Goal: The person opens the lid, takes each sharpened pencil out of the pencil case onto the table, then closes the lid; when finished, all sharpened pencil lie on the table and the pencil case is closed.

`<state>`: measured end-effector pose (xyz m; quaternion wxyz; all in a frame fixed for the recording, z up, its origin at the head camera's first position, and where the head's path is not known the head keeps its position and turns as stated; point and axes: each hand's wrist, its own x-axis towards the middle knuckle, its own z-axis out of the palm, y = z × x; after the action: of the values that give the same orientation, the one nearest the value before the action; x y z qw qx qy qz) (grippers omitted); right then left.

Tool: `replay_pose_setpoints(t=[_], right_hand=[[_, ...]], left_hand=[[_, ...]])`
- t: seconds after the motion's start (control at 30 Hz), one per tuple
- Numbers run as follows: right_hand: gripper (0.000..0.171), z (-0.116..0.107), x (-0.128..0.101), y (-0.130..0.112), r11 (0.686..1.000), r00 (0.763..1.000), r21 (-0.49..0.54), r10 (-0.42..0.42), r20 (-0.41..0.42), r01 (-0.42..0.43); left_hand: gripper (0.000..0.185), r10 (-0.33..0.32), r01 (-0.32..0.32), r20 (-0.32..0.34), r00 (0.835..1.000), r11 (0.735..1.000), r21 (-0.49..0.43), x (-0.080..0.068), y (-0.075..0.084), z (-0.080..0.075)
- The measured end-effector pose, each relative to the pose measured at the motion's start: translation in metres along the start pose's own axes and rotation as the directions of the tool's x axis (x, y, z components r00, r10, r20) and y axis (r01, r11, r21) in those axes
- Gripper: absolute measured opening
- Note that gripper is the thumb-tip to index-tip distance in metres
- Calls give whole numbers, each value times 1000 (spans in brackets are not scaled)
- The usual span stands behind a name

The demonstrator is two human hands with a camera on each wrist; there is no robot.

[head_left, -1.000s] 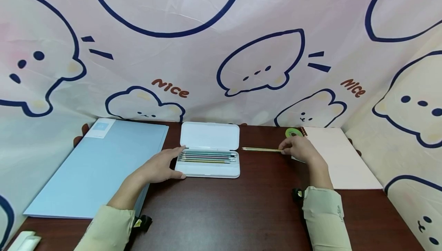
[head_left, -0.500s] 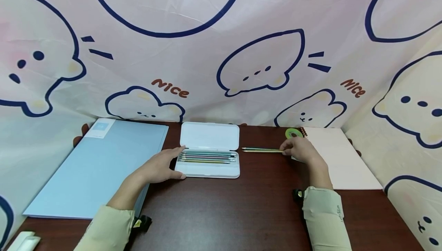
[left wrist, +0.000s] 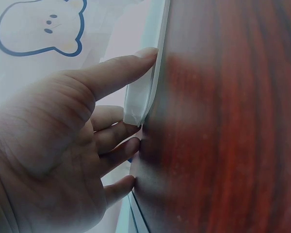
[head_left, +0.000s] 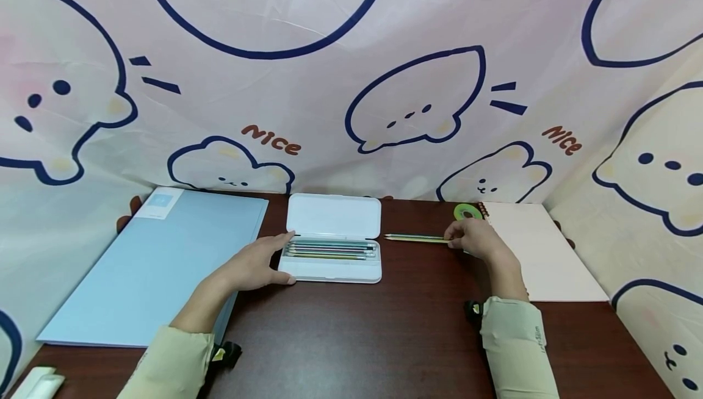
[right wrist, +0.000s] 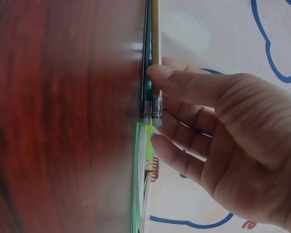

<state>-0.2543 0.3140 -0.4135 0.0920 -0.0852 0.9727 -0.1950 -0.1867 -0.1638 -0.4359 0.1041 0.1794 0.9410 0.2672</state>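
An open white pencil case [head_left: 329,272] lies at the middle of the dark wooden table [head_left: 357,338], with several pencils [head_left: 329,249] in its tray. My left hand [head_left: 273,258] grips the case's left end [left wrist: 141,94], thumb along the front edge and fingers at the back corner. To the right of the case, two pencils [head_left: 414,238] lie side by side on the table, one green and one yellow [right wrist: 156,43]. My right hand [head_left: 453,239] pinches their eraser ends, thumb [right wrist: 160,73] on top and fingers behind.
A light blue folder [head_left: 154,265] lies to the left. At the right is a pink spiral notebook [head_left: 540,252], with a green tape roll [head_left: 465,210] at its top left corner. A white object [head_left: 35,384] sits at the near left edge. A printed cloth backdrop surrounds the table.
A green pencil now shows beside the yellow one under my right hand, which has edged slightly left. My left hand and the case have stayed still.
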Motion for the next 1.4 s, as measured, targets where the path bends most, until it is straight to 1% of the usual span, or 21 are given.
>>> replay_pose_setpoints(t=[0.3, 0.43, 0.6, 0.67, 0.83, 0.9, 1.1, 1.23, 1.4], right_hand=[[4, 2, 2, 1, 999, 1000, -34, -20, -21, 19], [4, 5, 3, 1, 1000, 1000, -26, -12, -9, 12], [5, 7, 3, 0, 999, 1000, -21, -25, 0, 25], [9, 7, 3, -1, 999, 1000, -23, -28, -8, 28], [29, 5, 3, -1, 999, 1000, -19, -26, -18, 25], [32, 4, 4, -2, 999, 999, -33, -29, -17, 29], [25, 6, 4, -4, 995, 999, -88, -48, -19, 46], [20, 6, 4, -5, 993, 998, -103, -56, -25, 53], [18, 6, 4, -6, 994, 998, -101, -54, -17, 52]], left_hand=[[97, -4, 4, 1, 1000, 1000, -3, -1, 1, -1], [97, -7, 7, 3, 1000, 1000, -1, -3, 1, 0], [98, -9, 9, -2, 1000, 1000, -5, -6, 1, 0], [98, -7, 6, -6, 1000, 1000, -6, -6, 2, 0], [98, -6, 6, -7, 1000, 1000, -12, -3, 3, 0], [98, 2, -2, -8, 1000, 1000, -11, -2, 3, 0], [98, -2, 2, -2, 1000, 1000, -14, -2, 0, 1], [99, -6, 6, -3, 1000, 1000, -10, -1, 0, 1], [98, -15, 15, 1, 1000, 1000, -3, -1, 0, 1]])
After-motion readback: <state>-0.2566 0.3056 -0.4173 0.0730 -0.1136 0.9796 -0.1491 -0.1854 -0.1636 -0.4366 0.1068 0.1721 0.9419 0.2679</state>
